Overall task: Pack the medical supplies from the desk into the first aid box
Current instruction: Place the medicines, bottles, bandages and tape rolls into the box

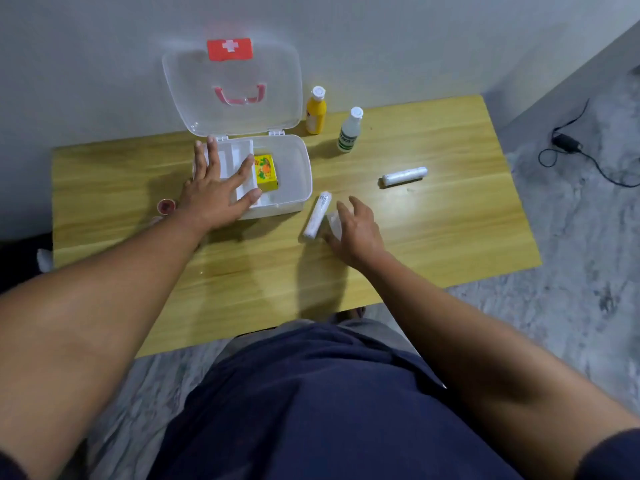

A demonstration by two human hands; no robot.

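My left hand (214,188) lies flat, fingers spread, on the white tray insert (239,157) of the first aid box (294,188), steadying it; nothing gripped. Lid (230,88) stands up vs the wall. One yellow carton (266,172) already sits inside, just right of the tray.

My right hand (353,230) is on the worktop (433,237), fingers loosely apart, curling over a small wrapped pack (334,221) — touching it I think, not clamped yet. Just left of it lies a wrapped gauze roll (317,220), the 2nd roll (403,176) well apart to the right. Yellow bottle (316,112) & clear bottle (349,131) stand upright near the back, beside the box. A little red jar (166,206) sits left of my wrist.

Handling, my guess: rolls are light, soft, film wrap prob slippery — pinch around the middle, thumb vs fingers, not the ends, so they don't squirt out. Bottles are stiffer, heavier w/ liquid; take by the body, keep caps up. Open bay right of the carton looks like room for the rolls.
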